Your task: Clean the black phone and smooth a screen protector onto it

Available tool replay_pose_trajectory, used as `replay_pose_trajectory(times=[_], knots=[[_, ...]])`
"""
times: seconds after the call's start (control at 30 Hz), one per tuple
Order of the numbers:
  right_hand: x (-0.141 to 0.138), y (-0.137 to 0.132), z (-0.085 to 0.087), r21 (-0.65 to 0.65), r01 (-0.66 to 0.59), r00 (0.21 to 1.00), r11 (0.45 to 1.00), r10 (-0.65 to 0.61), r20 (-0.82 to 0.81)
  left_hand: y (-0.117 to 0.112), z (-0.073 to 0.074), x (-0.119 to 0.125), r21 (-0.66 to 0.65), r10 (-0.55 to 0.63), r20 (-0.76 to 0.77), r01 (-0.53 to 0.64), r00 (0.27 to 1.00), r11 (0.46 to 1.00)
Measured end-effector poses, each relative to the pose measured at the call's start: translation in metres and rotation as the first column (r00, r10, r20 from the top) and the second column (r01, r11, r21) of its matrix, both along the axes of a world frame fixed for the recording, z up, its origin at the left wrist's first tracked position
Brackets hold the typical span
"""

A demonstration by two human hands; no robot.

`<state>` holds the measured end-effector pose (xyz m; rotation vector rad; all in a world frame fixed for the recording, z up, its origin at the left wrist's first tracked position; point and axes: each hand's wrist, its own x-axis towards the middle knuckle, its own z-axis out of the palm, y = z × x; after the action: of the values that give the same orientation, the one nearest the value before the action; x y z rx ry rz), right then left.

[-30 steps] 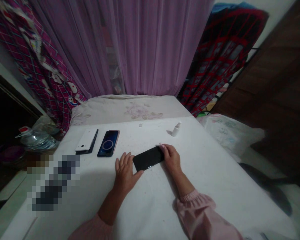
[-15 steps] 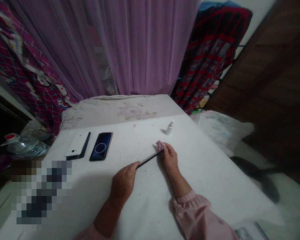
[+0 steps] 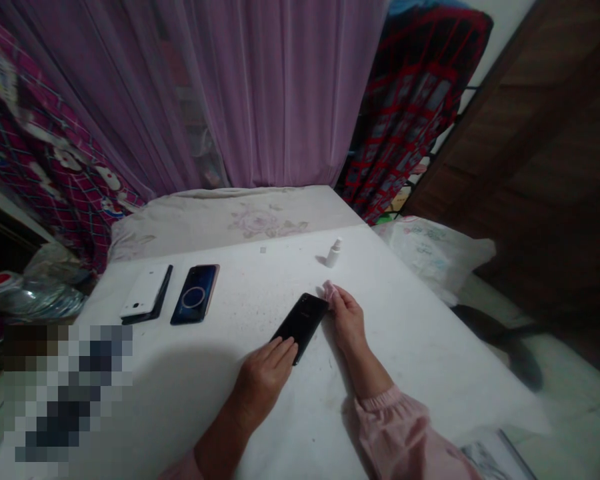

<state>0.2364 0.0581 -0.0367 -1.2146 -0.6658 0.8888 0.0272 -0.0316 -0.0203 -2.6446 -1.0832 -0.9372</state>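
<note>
A black smartphone [image 3: 304,323] is tilted with its back, camera corner at the far end, facing me. My left hand [image 3: 266,379] grips its near end, fingers laid over the back and the thumb hidden beneath. At the phone's far right corner, my right hand [image 3: 349,321] pinches a small pink cloth [image 3: 330,291]. Beyond that hand a small white spray bottle [image 3: 334,253] stands upright. To the left lie a dark blue phone [image 3: 194,297] with a ring on its back, on top of another phone, and a white phone [image 3: 144,292] over a dark one.
A white cloth covers the table [image 3: 390,320]. Past its left edge stands a large clear water bottle [image 3: 35,293] with a red cap. A white plastic bag [image 3: 435,250] lies off the right edge. Purple curtains [image 3: 290,93] hang behind the table.
The black phone has turned from edge-on to showing its back. My left hand's fingers now lie across that back; my right hand still pinches the cloth. The view has shifted slightly.
</note>
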Motion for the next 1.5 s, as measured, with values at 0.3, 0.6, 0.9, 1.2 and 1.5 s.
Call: replay_pose_trajectory(times=[0.3,0.6,0.9,1.2,1.5], knots=[[0.009,-0.032,0.007,0.008,-0.029,0.918,1.000,0.023,0.395,0.000,0.007,0.005,-0.009,0.012,0.011,-0.012,1.000,1.000],[-0.015,-0.047,0.021,0.229,-0.258,0.635,0.939,-0.014,0.772,0.004,0.014,0.006,-0.022,0.045,0.082,-0.043,0.996,0.999],[-0.023,-0.054,0.024,0.304,-0.435,0.571,0.848,-0.001,0.821,0.008,0.014,0.003,-0.020,0.069,0.143,-0.067,0.987,0.998],[-0.014,-0.001,0.022,0.322,-0.226,0.681,0.919,-0.087,0.727,0.009,0.014,0.003,-0.028,0.100,0.173,-0.097,0.980,0.995],[-0.039,-0.044,0.031,0.333,-0.490,0.531,0.806,-0.027,0.847,0.013,0.011,-0.006,-0.058,0.131,0.198,-0.122,0.971,0.991]])
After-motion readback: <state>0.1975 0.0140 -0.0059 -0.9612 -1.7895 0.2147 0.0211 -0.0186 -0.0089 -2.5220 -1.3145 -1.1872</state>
